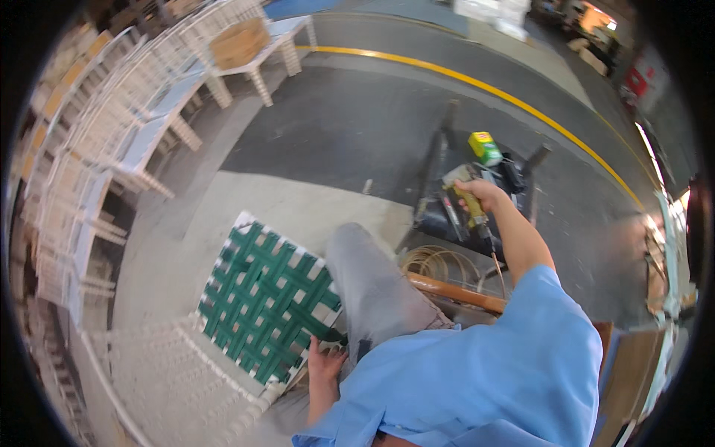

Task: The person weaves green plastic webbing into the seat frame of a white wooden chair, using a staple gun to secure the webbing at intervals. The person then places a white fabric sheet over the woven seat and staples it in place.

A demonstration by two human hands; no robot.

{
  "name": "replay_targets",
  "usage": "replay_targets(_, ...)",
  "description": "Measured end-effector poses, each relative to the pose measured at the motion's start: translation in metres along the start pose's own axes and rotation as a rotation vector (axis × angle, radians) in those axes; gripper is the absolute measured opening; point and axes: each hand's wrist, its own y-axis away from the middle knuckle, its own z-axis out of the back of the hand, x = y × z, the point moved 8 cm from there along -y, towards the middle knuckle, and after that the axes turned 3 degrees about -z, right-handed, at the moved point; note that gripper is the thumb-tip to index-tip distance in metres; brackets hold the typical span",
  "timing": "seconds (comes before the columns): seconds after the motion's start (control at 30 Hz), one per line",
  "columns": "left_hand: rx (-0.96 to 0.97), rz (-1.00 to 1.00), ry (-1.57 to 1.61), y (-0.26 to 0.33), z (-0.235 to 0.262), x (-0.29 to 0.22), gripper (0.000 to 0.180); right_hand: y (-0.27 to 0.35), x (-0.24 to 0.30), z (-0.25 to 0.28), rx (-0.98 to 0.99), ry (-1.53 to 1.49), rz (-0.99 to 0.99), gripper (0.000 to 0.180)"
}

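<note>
My right hand (482, 195) is stretched forward, closed around the yellow handle of a pneumatic staple gun (468, 195) with a thin hose trailing from it. It hovers over a dark low stand (447, 216) that carries a green and yellow box (485, 147). My left hand (325, 365) rests with fingers spread on the near edge of a white chair seat frame (238, 223) woven with green webbing straps (262, 302). The seat lies beside my grey-trousered knee (365, 276).
Stacks of white wooden chairs (97, 149) line the left side. A coil of hose (439, 262) and an orange wooden rail (450, 292) lie near the stand. A yellow floor line (484, 89) curves across the dark floor beyond.
</note>
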Motion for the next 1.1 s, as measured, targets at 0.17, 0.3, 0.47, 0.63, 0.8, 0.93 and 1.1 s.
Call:
replay_targets(0.17,0.040,-0.235,0.258,-0.009,-0.003,-0.030,0.047,-0.020,0.019,0.010,-0.062,0.159,0.088,0.052)
replay_targets(0.3,-0.016,-0.275,0.422,-0.005,0.003,-0.033,0.036,-0.017,0.048,0.000,-0.460,1.150,0.052,0.054)
replay_targets(0.47,0.057,-0.364,0.465,-0.025,-0.017,-0.025,0.032,0.011,0.086,0.019,-0.605,0.985,0.633,0.039)
replay_targets(0.63,0.114,-0.486,0.523,-0.042,-0.015,-0.030,0.030,0.019,0.055,-0.008,-0.345,0.789,0.765,0.032)
replay_targets(0.8,-0.008,-0.541,0.412,-0.041,-0.011,-0.037,0.034,0.048,0.022,-0.031,-0.220,0.692,0.979,0.030)
replay_targets(0.93,-0.044,-0.579,0.159,-0.036,-0.002,-0.026,0.030,0.063,-0.019,-0.108,0.069,0.516,0.942,0.026)
replay_targets(1.1,-0.085,-0.615,-0.260,-0.017,0.008,-0.005,0.027,0.098,-0.095,-0.270,0.591,0.499,0.699,0.024)
